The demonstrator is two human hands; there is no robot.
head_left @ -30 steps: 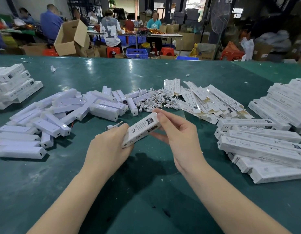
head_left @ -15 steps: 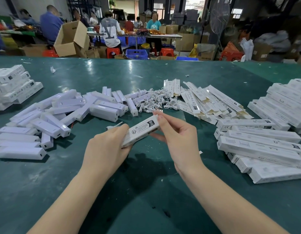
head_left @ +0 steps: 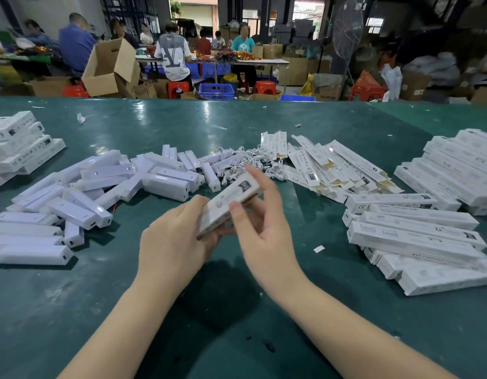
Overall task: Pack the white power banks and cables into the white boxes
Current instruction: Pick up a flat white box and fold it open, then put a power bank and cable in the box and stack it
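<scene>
Above the green table (head_left: 236,310) both hands hold one white box (head_left: 229,202), tilted with its far end up to the right. My left hand (head_left: 174,239) grips its near end. My right hand (head_left: 260,228) holds it with the thumb on top and the fingers along its far side. Loose white power banks (head_left: 83,192) lie in a heap to the left. A tangle of white cables (head_left: 247,162) sits behind the box. Flat unfolded boxes (head_left: 338,168) are piled at centre right.
Closed white boxes are stacked at the right (head_left: 417,236), the far right (head_left: 461,165) and the far left (head_left: 18,143). Small paper scraps (head_left: 318,248) lie on the table. Beyond the far edge, people sit at tables among cardboard cartons (head_left: 108,68).
The box has tilted steeper and shifted slightly right. My right hand has slid from the box's far end to its middle, thumb now on top. The left hand keeps its grip.
</scene>
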